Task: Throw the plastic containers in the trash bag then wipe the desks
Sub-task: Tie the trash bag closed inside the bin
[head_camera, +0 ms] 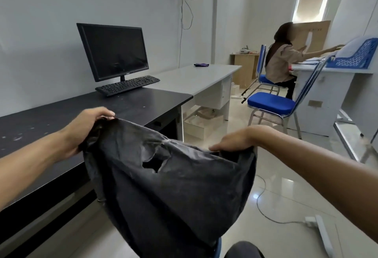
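A black trash bag (173, 186) hangs in front of me, stretched between both hands, with a torn hole in its upper side. My left hand (90, 127) grips the bag's rim on the left, just over the edge of the black desk (61, 112). My right hand (233, 141) grips the rim on the right, above the floor. Beyond the black desk stands a grey desk (196, 77) with a small dark cloth (201, 65) lying on its far end. No plastic containers are in sight.
A monitor (113, 51) and keyboard (127, 85) sit on the black desk. A blue chair (272, 104) stands in the aisle. A person (282, 61) sits at a white desk (331, 86) bearing a blue tray (356, 55). A power strip (311, 220) and cable lie on the floor.
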